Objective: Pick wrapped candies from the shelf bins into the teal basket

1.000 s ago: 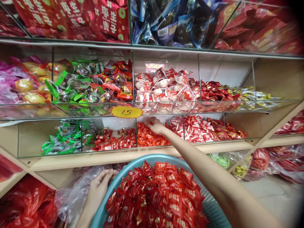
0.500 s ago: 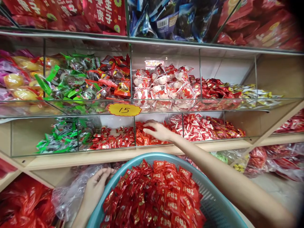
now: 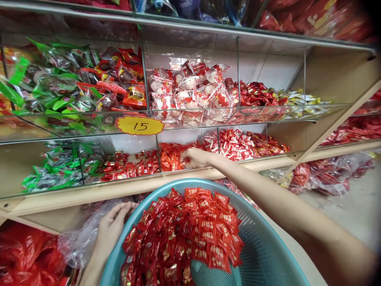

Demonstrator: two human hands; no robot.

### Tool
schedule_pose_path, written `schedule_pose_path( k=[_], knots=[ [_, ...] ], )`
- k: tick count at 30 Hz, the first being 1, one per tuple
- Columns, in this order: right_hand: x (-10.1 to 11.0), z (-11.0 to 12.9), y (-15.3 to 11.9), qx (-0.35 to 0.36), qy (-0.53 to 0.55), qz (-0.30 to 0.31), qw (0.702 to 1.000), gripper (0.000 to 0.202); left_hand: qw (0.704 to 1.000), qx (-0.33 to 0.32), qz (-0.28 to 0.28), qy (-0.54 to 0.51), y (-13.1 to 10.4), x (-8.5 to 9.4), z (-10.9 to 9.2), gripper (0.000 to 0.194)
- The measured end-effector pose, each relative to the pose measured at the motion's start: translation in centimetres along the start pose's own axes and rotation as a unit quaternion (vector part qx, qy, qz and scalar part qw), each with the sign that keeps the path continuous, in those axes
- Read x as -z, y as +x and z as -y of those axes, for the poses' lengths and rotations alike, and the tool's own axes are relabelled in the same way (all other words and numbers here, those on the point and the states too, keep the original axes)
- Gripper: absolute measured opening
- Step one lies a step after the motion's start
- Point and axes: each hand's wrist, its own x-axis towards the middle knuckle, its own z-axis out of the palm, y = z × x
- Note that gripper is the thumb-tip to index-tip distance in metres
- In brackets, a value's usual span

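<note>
A blue-green plastic basket [image 3: 262,242] holds a heap of small red candy packets [image 3: 178,226] with gold lettering. My left hand [image 3: 111,222] is at the basket's left rim, its fingers bent over the edge. Across the basket, my right hand [image 3: 196,157] reaches into a low shelf compartment. Its bent fingers are apart and touch the orange-red packets [image 3: 169,157] lying there; I see nothing lifted in them. Part of the basket's bare floor shows near the bottom of the view.
Clear dividers split the shelf into compartments of wrapped sweets. Green-wrapped packets [image 3: 56,167] lie at left, red-and-white ones [image 3: 238,143] at right. A yellow price tag [image 3: 139,125] reads 15. The wooden shelf edge [image 3: 119,190] runs behind the basket. Plastic bags [image 3: 80,238] lie below.
My right hand's fingers have bent from a flatter, stretched pose down onto the packets. In the basket the heap has shifted and the floor shows. The view has tilted down and turned right.
</note>
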Motion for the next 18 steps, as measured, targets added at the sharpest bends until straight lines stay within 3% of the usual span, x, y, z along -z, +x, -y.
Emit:
schedule_pose_path(
  k=[4,8,10,13,15,18],
  knots=[
    [0.7,0.2,-1.8,0.033,0.056,-0.115,0.991,0.024,1.0,0.003,0.005,0.0,-0.1,-0.2,0.1,0.04],
    [0.3,2.0,-6.4,0.058,0.135,-0.233,0.961,0.022,0.999,0.017,-0.01,-0.045,0.3,0.6,0.3,0.038],
    [-0.9,3.3,-9.2,0.07,0.166,-0.239,0.954,0.02,0.996,-0.002,-0.041,-0.078,0.5,1.5,-0.4,0.036],
    [-3.2,5.2,-12.8,0.045,0.198,-0.231,0.952,0.019,0.997,-0.051,-0.043,-0.034,-0.4,2.0,-3.2,0.035],
    [-4.5,6.5,-14.3,0.032,0.216,-0.226,0.949,0.021,0.996,-0.083,0.009,0.041,-2.1,1.1,-5.6,0.036],
    [-5.5,8.1,-15.5,0.029,0.244,-0.207,0.947,0.024,0.954,-0.146,0.202,0.166,-5.4,-2.1,-8.5,0.028]
  ],
)
